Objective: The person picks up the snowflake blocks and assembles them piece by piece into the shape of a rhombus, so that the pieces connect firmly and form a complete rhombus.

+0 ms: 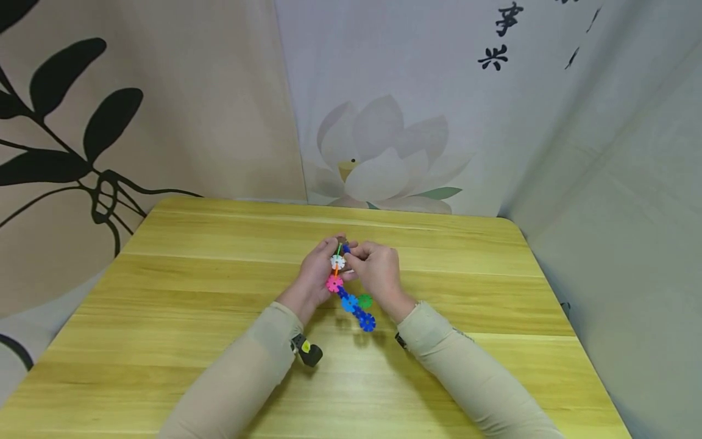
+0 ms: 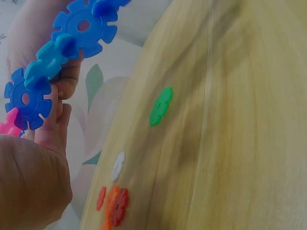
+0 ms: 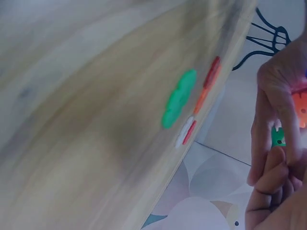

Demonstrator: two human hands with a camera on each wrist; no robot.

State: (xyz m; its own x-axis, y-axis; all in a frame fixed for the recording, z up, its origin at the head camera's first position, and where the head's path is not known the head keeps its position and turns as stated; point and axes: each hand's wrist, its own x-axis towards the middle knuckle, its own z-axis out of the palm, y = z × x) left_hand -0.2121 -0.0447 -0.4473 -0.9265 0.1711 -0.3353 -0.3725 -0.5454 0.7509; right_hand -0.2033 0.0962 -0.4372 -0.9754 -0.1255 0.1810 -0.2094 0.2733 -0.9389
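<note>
A chain of notched plastic snowflake discs hangs between both hands over the table. My left hand (image 1: 318,271) grips its upper part, near a white disc (image 1: 337,262) and a pink disc (image 1: 334,283). Below these, a light blue disc (image 1: 349,303) and a dark blue disc (image 1: 367,322) dangle toward me. At the chain's upper end, my right hand (image 1: 378,268) pinches with thumb and forefinger beside a small dark blue disc (image 1: 346,249). In the right wrist view, a green disc (image 3: 278,136) and an orange disc (image 3: 300,108) show among the fingers.
On the wooden table (image 1: 181,292) lies a loose green disc (image 2: 160,106). Farther along, close to the far edge, are a white disc (image 2: 118,166), red discs (image 2: 120,207) and orange ones. Printed curtains (image 1: 219,97) hang behind the table.
</note>
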